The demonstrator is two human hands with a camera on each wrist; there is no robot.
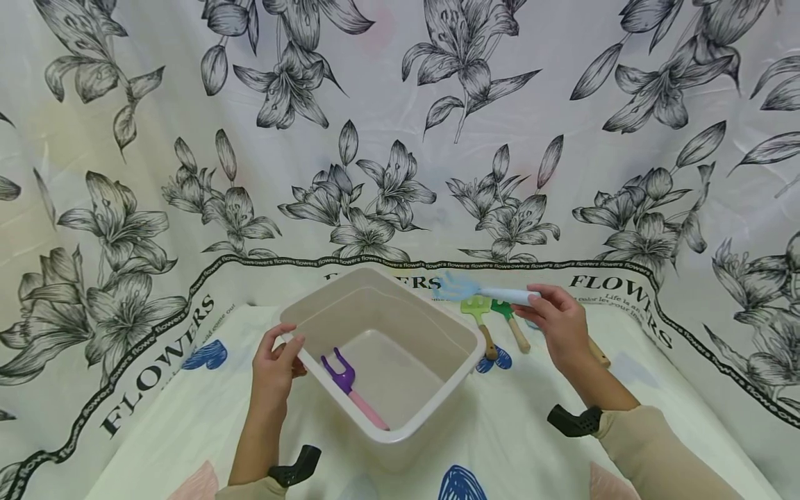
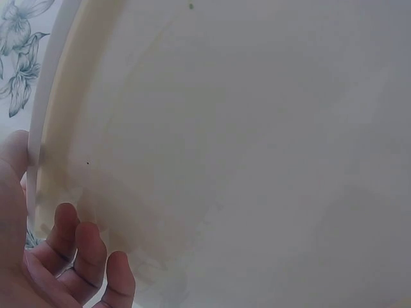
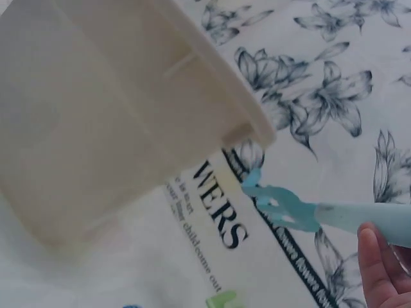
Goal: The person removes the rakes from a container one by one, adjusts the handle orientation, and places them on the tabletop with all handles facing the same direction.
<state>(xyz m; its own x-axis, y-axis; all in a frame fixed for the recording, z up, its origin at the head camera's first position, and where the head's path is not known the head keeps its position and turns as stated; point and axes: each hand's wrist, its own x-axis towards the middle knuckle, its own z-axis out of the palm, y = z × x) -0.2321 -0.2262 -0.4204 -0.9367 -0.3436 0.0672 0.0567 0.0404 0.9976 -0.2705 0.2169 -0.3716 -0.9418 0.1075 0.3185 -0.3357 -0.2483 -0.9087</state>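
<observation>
A beige plastic basin (image 1: pixel 400 375) is tilted, its left rim gripped by my left hand (image 1: pixel 275 361). The left wrist view shows the thumb and curled fingers (image 2: pixel 90 256) at that rim, against the basin's outer wall (image 2: pixel 225 141). Inside the basin lies a small fork (image 1: pixel 344 378) with purple tines and a pink handle. My right hand (image 1: pixel 559 323) holds a light blue hand rake (image 1: pixel 459 285) by its handle, its tines pointing left, just beyond the basin's right rim. In the right wrist view the rake (image 3: pixel 289 208) is apart from the basin (image 3: pixel 128 115).
Behind the right rim lie a light green tool (image 1: pixel 478 312) and a dark green tool (image 1: pixel 515 330), both with wooden handles. Another wooden handle (image 1: pixel 598 352) shows partly behind my right forearm. A flower-printed curtain (image 1: pixel 387 139) hangs at the back of the cloth-covered surface (image 1: pixel 531 430).
</observation>
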